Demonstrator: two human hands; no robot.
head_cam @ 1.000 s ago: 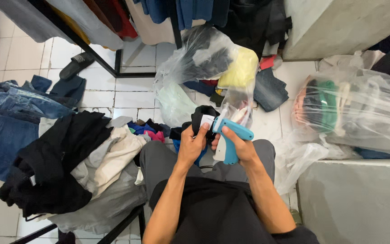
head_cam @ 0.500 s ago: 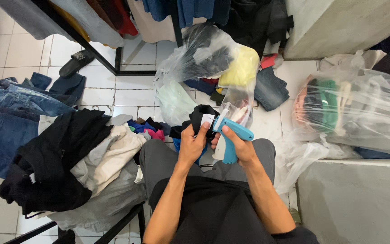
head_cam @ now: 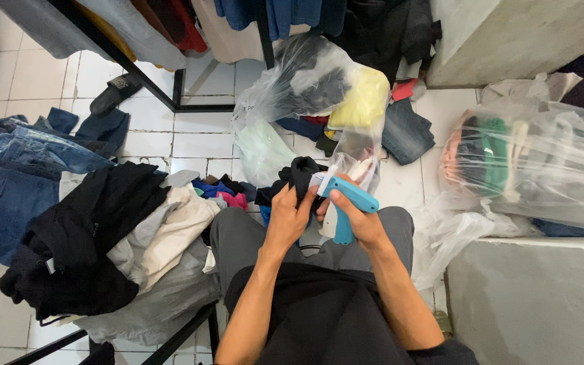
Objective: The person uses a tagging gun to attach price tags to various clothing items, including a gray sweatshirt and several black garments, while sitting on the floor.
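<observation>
- The black garment [head_cam: 300,177] sits bunched over the lap, pinched closed in the left hand [head_cam: 290,217]; loose folds could slide off the nozzle.
- The right hand [head_cam: 358,220] wraps the blue tagging gun [head_cam: 343,203] firmly; its tip, seemingly near the left fingers, could prick them.

In my right hand [head_cam: 363,223] I hold a tagging gun [head_cam: 346,203] of smooth, slightly glossy blue plastic. My left hand [head_cam: 288,216] pinches a black garment [head_cam: 300,177] of soft, matt cloth. The clear bags [head_cam: 542,162] around me are thin, shiny, wrinkled plastic film. The jeans [head_cam: 8,182] beside me are rough blue denim. The floor tiles [head_cam: 28,74] look smooth and pale with a weak gloss. The rack frame [head_cam: 143,84] is dark painted metal, matt.
</observation>
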